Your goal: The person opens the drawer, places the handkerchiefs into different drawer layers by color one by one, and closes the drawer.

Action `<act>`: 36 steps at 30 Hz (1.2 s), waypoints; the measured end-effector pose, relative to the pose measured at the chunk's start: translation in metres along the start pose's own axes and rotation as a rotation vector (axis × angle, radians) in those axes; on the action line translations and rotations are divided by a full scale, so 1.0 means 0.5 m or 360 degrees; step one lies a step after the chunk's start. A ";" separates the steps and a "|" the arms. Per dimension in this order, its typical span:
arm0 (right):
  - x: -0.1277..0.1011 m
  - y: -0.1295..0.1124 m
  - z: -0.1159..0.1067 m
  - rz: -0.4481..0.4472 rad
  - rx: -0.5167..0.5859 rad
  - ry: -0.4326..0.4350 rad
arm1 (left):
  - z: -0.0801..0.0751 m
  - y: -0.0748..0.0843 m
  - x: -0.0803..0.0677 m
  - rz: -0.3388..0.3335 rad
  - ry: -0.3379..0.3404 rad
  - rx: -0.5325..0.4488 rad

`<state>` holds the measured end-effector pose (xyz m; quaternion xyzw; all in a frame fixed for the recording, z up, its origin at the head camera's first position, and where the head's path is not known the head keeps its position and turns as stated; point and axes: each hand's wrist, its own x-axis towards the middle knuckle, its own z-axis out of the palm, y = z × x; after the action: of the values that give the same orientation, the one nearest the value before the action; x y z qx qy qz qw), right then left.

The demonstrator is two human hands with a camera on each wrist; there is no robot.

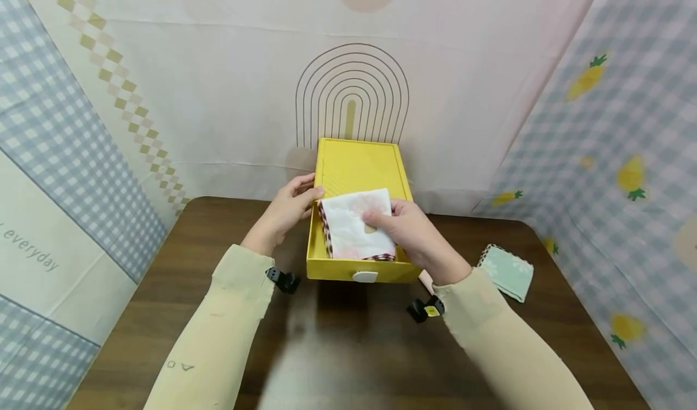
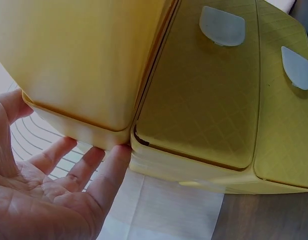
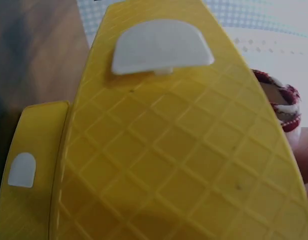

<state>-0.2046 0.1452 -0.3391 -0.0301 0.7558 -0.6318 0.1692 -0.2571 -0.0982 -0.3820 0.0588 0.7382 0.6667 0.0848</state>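
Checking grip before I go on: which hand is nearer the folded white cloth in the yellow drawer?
Right. The right hand pinches the folded white cloth from its right side; the left hand rests its fingers on the yellow drawer at its left wall, apart from the cloth.

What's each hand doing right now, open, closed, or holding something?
Left hand: open, straight fingers touching the yellow drawer unit.
Right hand: holding the folded white cloth over the open drawer.

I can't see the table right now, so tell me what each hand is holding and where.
The right hand pinches the folded white cloth at its right edge, over the open yellow drawer. The left hand holds nothing.
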 end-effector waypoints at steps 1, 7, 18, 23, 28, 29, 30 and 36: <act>0.001 0.002 0.000 0.0014 -0.0047 0.0003 | 0.002 -0.001 -0.001 -0.0005 -0.0001 0.0003; 0.010 0.005 0.007 0.0035 -0.0331 0.0012 | 0.005 -0.002 -0.003 -0.0003 0.0009 0.0011; -0.012 -0.006 -0.004 -0.0165 -0.0942 0.0135 | 0.006 -0.003 0.000 -0.0026 0.0021 0.0023; -0.014 -0.003 -0.007 -0.0291 -0.1187 0.0254 | 0.006 -0.001 0.000 -0.0036 0.0029 0.0027; -0.012 0.003 -0.001 -0.0278 -0.1441 0.0266 | 0.006 -0.001 0.001 -0.0029 0.0024 0.0028; -0.012 0.003 0.000 -0.0270 -0.1467 0.0258 | 0.006 -0.002 0.001 -0.0032 0.0026 0.0028; -0.012 0.003 0.002 -0.0260 -0.1487 0.0250 | 0.006 -0.002 0.001 -0.0034 0.0025 0.0029; -0.025 -0.008 0.002 -0.0215 -0.1472 0.0270 | 0.005 -0.004 0.001 -0.0034 0.0022 0.0029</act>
<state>-0.1934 0.1466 -0.3325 -0.0998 0.9653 -0.2389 0.0343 -0.2568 -0.0958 -0.3840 0.0471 0.7453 0.6595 0.0864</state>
